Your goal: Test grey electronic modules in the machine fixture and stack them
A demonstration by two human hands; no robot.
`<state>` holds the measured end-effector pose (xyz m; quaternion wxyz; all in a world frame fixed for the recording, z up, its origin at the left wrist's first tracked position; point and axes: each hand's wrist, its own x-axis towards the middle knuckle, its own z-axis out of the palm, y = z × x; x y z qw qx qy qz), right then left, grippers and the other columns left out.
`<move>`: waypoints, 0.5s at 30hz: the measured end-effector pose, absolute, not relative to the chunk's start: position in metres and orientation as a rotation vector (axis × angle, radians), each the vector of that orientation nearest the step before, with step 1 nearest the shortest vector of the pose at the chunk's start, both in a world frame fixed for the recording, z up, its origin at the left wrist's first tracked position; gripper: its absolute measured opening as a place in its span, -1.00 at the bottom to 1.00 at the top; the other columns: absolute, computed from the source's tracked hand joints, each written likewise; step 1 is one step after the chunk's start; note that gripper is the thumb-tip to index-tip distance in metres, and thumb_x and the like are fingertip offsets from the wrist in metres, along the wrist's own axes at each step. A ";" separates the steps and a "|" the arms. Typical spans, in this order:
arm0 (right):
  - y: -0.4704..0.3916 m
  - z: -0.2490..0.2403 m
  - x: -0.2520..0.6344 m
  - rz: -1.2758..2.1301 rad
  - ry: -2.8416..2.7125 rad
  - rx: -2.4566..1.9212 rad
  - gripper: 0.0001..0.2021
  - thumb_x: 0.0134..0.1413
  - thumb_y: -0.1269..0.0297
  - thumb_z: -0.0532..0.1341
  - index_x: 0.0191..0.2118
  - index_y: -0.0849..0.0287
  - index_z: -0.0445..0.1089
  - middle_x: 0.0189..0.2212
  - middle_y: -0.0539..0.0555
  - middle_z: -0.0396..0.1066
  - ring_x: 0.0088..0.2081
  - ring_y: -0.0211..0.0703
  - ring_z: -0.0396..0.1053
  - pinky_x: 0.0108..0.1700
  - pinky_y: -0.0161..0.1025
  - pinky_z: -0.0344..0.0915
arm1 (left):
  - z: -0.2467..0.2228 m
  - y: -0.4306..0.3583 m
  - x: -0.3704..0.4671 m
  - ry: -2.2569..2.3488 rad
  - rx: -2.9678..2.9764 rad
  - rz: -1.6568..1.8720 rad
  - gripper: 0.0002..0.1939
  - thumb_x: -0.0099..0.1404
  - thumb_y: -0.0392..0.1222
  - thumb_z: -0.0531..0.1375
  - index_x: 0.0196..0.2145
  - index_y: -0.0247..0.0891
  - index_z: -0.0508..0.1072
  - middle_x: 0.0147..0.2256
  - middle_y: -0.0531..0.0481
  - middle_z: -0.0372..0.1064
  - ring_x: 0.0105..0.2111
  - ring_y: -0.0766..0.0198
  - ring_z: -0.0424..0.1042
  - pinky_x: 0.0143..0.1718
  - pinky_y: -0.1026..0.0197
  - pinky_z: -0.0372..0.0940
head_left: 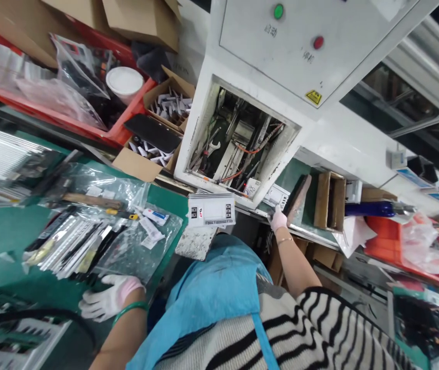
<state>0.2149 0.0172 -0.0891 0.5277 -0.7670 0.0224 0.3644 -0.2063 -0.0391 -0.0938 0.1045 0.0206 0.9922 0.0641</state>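
Note:
My left hand point(106, 299), in a white glove with a pink cuff, is held over the left side with its fingers spread and nothing in them. Close to it lies a pile of metal and black strips point(75, 246) on a clear plastic bag. On the right, my gloved right hand point(278, 220) is closed on the near edge of a white electronics module point(276, 196); part of its fingers is hidden. In front of my apron, a second white module point(212, 209) with black terminals and a finned back sits at a worn metal block point(196, 243).
A white machine cabinet point(258, 87) with green and red buttons stands ahead, its opening holding tools and hoses. Small-part cartons point(171, 105) and a red bin point(88, 128) are left. A wooden box point(329, 200) stands right. A hammer point(92, 200) lies on the bag.

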 end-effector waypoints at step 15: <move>0.052 -0.045 0.063 0.509 -2.733 -1.705 -0.40 0.24 0.49 0.10 0.31 -0.18 0.18 0.28 0.16 0.21 0.25 0.15 0.16 0.24 0.26 0.00 | -0.088 -0.038 -0.207 2.923 0.033 0.240 -0.45 0.30 0.00 -0.11 0.19 -0.27 0.08 0.27 -0.41 0.05 0.34 -0.20 -0.06 0.26 -0.35 -0.09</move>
